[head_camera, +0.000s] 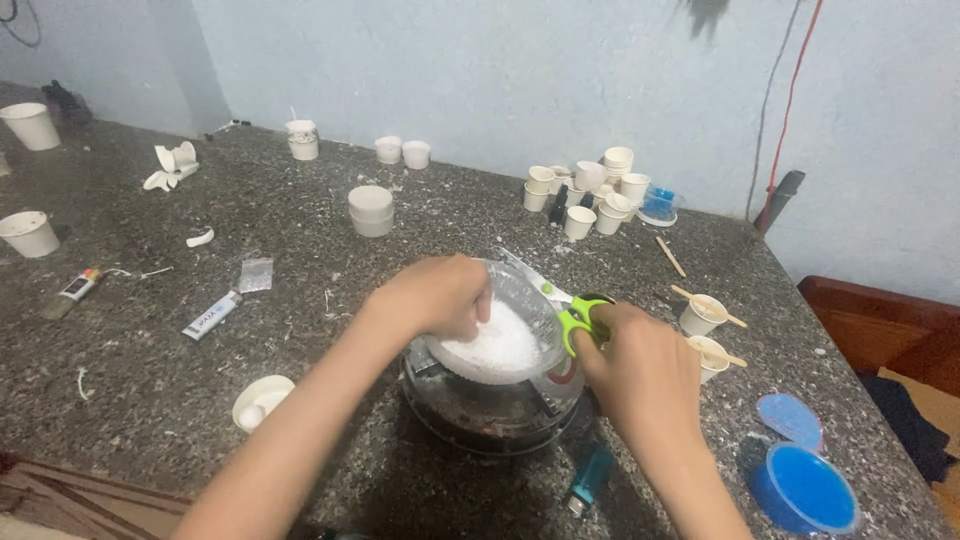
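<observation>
My left hand rests on the rim of a clear plastic bowl filled with white flakes. The bowl sits on top of a round dark pot. My right hand grips a pair of green-handled scissors, whose blades point up and to the left along the bowl's far edge. Both forearms reach in from the bottom of the view.
A speckled stone counter carries many small white cups, two cups with wooden sticks, a blue tub and its lid, lighters, a small white dish and a wall close behind.
</observation>
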